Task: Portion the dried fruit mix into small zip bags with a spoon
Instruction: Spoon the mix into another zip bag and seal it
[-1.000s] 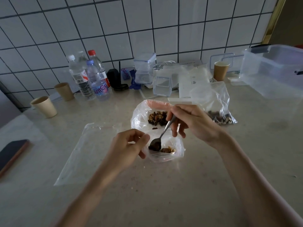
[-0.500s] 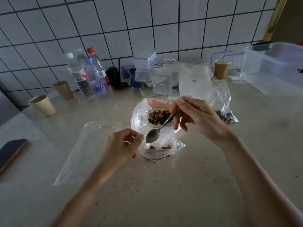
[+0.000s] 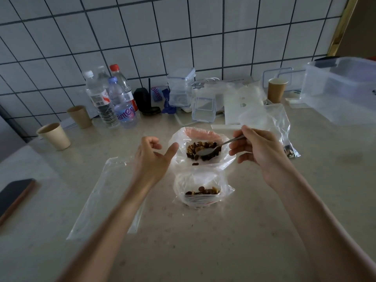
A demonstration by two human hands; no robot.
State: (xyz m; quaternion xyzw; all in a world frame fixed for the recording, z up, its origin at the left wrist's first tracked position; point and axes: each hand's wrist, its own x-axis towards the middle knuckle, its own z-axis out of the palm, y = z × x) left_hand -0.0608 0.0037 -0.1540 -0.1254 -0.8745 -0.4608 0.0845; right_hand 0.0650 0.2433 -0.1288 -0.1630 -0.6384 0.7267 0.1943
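Home kitchen: tiled wall point(image 3: 183, 37), stone counter point(image 3: 203, 241), water bottles point(image 3: 114, 98), paper cups point(image 3: 55, 136).

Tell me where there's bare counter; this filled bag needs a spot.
Bare counter lies in front of the small bag, between the forearms, and right of the right hand, below the clear bin. The back by the bottles and boxes is crowded; a flat bag covers the left.
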